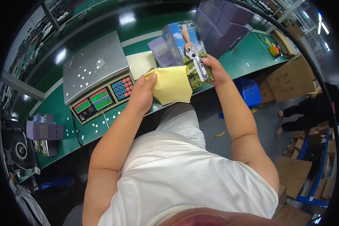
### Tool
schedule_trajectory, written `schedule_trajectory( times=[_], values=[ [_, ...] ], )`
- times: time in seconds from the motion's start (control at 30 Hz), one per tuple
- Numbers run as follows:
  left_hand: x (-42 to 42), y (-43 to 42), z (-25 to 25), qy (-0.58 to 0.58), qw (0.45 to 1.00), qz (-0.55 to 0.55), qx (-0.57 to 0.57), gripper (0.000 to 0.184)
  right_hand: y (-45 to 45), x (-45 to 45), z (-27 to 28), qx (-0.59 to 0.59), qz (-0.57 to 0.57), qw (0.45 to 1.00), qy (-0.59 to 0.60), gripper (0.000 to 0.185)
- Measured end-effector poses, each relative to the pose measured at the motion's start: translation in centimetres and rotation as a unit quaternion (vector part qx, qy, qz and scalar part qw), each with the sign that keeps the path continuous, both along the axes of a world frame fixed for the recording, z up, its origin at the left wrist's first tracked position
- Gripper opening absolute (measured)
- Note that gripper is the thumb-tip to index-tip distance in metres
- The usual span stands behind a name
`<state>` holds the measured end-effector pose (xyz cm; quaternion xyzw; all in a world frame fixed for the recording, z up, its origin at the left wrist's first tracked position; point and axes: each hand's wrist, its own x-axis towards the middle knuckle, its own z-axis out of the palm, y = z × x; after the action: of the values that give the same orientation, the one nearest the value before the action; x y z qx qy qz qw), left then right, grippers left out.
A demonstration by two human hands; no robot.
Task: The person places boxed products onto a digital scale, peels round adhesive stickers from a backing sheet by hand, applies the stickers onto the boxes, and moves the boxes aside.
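A yellow sheet (172, 86) hangs from my left hand (142, 92), whose fingers and thumb pinch its upper left corner. My right hand (216, 70) grips the right edge of a printed box (190, 49) with a soccer ball picture on its front. The sheet's right side overlaps the box's lower left part. Behind the box, a purple box (162, 52) is partly hidden. A pale pad of paper (141, 63) lies on the green table between the scale and my left hand.
A weighing scale (96, 67) with white dots on its plate stands at the left. Purple boxes (224, 24) are stacked at the back right. More boxes (45, 130) sit far left. A blue stool (248, 92) and cartons (292, 79) stand right; a person (309, 105) is beyond.
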<state>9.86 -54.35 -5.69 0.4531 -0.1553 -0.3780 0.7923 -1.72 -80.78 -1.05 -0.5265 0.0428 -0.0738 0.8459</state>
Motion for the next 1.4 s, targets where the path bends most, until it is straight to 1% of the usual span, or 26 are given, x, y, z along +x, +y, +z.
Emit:
schedule_trajectory(
  times=[0.07, 0.1, 0.13, 0.17, 0.2, 0.23, 0.3, 0.33, 0.43, 0.47, 0.57, 0.6, 0.67, 0.7, 0.73, 0.77, 0.8, 0.83, 0.9, 0.93, 1.03, 1.1, 1.17, 1.27, 1.37, 1.4],
  values=[
    [-0.6, 1.2, 0.6, 0.018, 1.0, 0.0, 0.0, 0.053, 0.3, -0.2, 1.5, -0.119, -0.067, 0.991, 0.002, 0.067],
    [-0.8, 1.6, 0.8, 0.008, 1.0, -0.007, 0.005, 0.055, 0.7, -0.2, 2.8, -0.115, -0.066, 0.991, 0.005, 0.067],
    [-1.0, 1.8, 0.8, -0.001, 1.0, -0.016, 0.009, 0.057, 1.0, -0.3, 4.7, -0.3, -0.131, 0.945, 0.022, 0.069],
    [-1.3, 1.9, 0.7, -0.011, 0.999, -0.027, 0.012, 0.059, 1.2, -0.5, 6.1, -0.474, -0.19, 0.859, 0.038, 0.072],
    [-1.4, 1.7, 0.6, -0.008, 0.999, -0.03, 0.012, 0.059, 1.5, -0.5, 6.9, -0.475, -0.191, 0.858, 0.042, 0.072],
    [-1.2, 1.1, 0.4, -0.006, 0.999, -0.037, 0.01, 0.06, 1.9, -0.3, 7.7, -0.564, -0.194, 0.796, 0.098, 0.073],
    [-0.8, -0.3, 0.4, -0.004, 0.999, -0.049, 0.0, 0.06, 2.8, 0.3, 8.7, -0.72, -0.19, 0.636, 0.201, 0.075],
    [-0.7, -0.8, 0.6, -0.004, 0.999, -0.048, -0.007, 0.06, 3.2, 0.7, 9.0, -0.724, -0.191, 0.632, 0.2, 0.075],
    [-0.6, -1.6, 0.8, -0.027, 0.999, -0.044, 0.005, 0.061, 4.3, 1.5, 8.8, -0.739, -0.142, 0.593, 0.288, 0.071],
    [-0.7, -1.7, 0.7, -0.025, 0.999, -0.046, 0.006, 0.061, 3.7, 1.5, 7.8, -0.738, -0.141, 0.592, 0.292, 0.071],
    [-0.2, -2.6, 0.9, -0.006, 0.999, -0.047, -0.014, 0.055, -0.2, 2.4, 1.8, -0.56, -0.102, 0.797, 0.201, 0.069],
    [-0.1, -2.5, 0.8, -0.01, 0.998, -0.053, -0.016, 0.055, -0.7, 1.9, 0.2, -0.56, -0.109, 0.796, 0.201, 0.069],
    [-0.2, -1.8, 0.3, 0.011, 0.999, -0.044, -0.019, 0.047, -0.8, 0.6, -3.1, -0.355, -0.052, 0.931, 0.07, 0.07],
    [-0.1, -2.0, 0.3, 0.018, 0.999, -0.039, -0.025, 0.044, -0.5, 0.2, -5.0, -0.363, -0.063, 0.928, 0.063, 0.07],
    [0.0, -2.5, 0.4, 0.008, 0.998, -0.045, -0.035, 0.044, 0.4, 0.1, -7.1, -0.365, -0.133, 0.92, 0.06, 0.068],
    [-0.1, -2.8, 0.4, 0.023, 0.998, -0.034, -0.048, 0.041, 1.1, 0.1, -7.9, -0.363, -0.201, 0.908, 0.055, 0.066],
    [-0.2, -3.1, 0.4, 0.038, 0.997, -0.022, -0.058, 0.038, 2.0, 0.0, -6.6, -0.368, -0.209, 0.905, 0.049, 0.066],
    [0.0, -3.6, 0.3, 0.055, 0.996, -0.011, -0.066, 0.035, 3.4, -0.3, -4.0, -0.479, -0.251, 0.841, 0.03, 0.065],
    [1.2, -5.6, -0.5, 0.053, 0.995, -0.026, -0.076, 0.034, 5.5, -0.3, 0.6, -0.67, -0.321, 0.669, -0.002, 0.064],
    [1.7, -6.5, -0.8, 0.057, 0.995, -0.036, -0.08, 0.034, 5.8, 0.2, 1.4, -0.669, -0.325, 0.668, -0.002, 0.064],
    [1.3, -6.6, -1.1, 0.048, 0.997, -0.029, -0.044, 0.035, 5.7, 1.5, 2.3, -0.823, -0.213, 0.526, -0.018, 0.063],
    [0.9, -5.6, -1.0, 0.005, 1.0, 0.01, 0.026, 0.041, 5.7, 1.5, 1.2, -0.819, -0.206, 0.535, -0.033, 0.064],
    [0.1, -4.0, -0.2, -0.003, 0.999, 0.009, 0.036, 0.045, 5.2, 2.3, 0.5, -0.812, -0.21, 0.539, -0.076, 0.064],
    [-1.5, -1.4, -0.2, -0.012, 0.998, -0.002, 0.066, 0.053, 5.7, 1.0, 0.7, -0.787, -0.226, 0.569, -0.069, 0.062],
    [-0.8, -0.2, -0.2, 0.004, 0.992, -0.12, 0.035, 0.061, 6.4, 0.1, 1.5, -0.773, -0.243, 0.584, -0.049, 0.061],
    [-0.8, -0.2, -0.3, 0.004, 0.992, -0.118, 0.036, 0.061, 6.7, -0.1, 1.7, -0.771, -0.252, 0.585, -0.031, 0.061]
  ],
)
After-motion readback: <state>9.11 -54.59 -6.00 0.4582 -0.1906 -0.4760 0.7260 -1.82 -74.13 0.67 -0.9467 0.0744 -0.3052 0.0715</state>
